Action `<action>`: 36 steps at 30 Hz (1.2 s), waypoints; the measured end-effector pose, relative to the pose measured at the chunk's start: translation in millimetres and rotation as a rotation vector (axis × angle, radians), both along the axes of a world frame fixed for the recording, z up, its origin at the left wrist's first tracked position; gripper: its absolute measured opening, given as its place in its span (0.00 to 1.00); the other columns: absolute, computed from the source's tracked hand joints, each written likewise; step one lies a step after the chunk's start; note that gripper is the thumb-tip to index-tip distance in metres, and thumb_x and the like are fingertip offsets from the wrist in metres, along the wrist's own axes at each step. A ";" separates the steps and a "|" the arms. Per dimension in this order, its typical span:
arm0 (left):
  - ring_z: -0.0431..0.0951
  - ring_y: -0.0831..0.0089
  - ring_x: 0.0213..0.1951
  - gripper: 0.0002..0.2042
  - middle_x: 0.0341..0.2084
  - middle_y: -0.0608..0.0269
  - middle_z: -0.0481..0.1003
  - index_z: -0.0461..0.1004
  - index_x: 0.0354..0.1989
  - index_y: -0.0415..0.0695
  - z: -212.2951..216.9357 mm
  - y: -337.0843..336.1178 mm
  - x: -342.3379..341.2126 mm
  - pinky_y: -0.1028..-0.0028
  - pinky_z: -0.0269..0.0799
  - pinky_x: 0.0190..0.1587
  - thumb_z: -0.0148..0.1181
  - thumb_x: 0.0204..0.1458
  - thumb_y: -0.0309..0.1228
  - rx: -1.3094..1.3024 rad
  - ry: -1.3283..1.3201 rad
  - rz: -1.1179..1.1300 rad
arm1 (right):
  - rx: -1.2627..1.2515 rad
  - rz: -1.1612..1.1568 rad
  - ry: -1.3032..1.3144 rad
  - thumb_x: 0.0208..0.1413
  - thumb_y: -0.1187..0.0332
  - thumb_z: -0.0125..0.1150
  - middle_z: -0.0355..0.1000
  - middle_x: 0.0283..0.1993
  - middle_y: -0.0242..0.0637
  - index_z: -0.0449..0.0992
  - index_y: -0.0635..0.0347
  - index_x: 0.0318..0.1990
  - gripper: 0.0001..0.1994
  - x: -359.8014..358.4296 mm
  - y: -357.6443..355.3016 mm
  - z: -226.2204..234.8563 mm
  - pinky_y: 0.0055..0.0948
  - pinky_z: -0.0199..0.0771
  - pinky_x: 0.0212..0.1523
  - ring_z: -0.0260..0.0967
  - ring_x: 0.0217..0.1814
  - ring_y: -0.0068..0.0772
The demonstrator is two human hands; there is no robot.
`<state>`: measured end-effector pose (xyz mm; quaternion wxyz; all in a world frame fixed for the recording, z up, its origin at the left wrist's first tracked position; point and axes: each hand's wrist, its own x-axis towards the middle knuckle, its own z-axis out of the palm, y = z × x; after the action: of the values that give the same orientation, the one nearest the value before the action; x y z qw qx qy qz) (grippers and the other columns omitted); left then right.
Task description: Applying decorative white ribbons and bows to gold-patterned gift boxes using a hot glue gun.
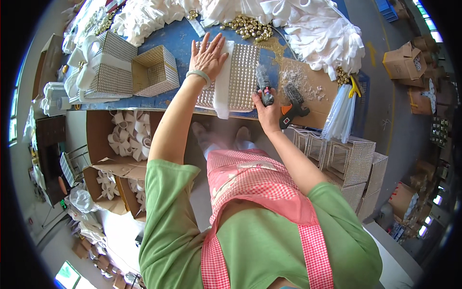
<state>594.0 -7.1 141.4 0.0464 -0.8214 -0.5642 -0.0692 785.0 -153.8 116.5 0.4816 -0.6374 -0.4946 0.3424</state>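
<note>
A box covered in rows of pearly beads lies at the table's front edge. A white ribbon strip crosses it, its lower end hanging over the edge. My left hand lies flat, fingers spread, on the ribbon and the box. Just right of the box, my right hand is closed round a dark glue gun whose front is wrapped in clear, stringy glue. A second glue gun, black and orange, rests beside it on a cardboard sheet with glue scraps.
Bowed beaded box and open box stand left. White ribbon heaps and gold bells lie at the back. Clear glue sticks hang at the right edge. Cartons of bows and box frames are below.
</note>
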 end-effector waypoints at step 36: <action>0.72 0.67 0.44 0.26 0.39 0.56 0.70 0.63 0.57 0.46 -19.3 -138.2 -46.9 0.71 0.66 0.47 0.44 0.46 0.15 -0.033 -1.171 0.311 | 0.082 0.053 0.047 0.56 0.65 0.56 0.69 0.28 0.29 0.70 0.62 0.37 0.09 16.1 -10.0 47.0 0.22 0.65 0.30 0.64 0.28 0.18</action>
<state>547.1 -145.4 122.1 -0.2750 -0.5553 -0.6104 -0.4934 801.1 -163.8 163.5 0.5096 -0.5957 -0.5134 0.3491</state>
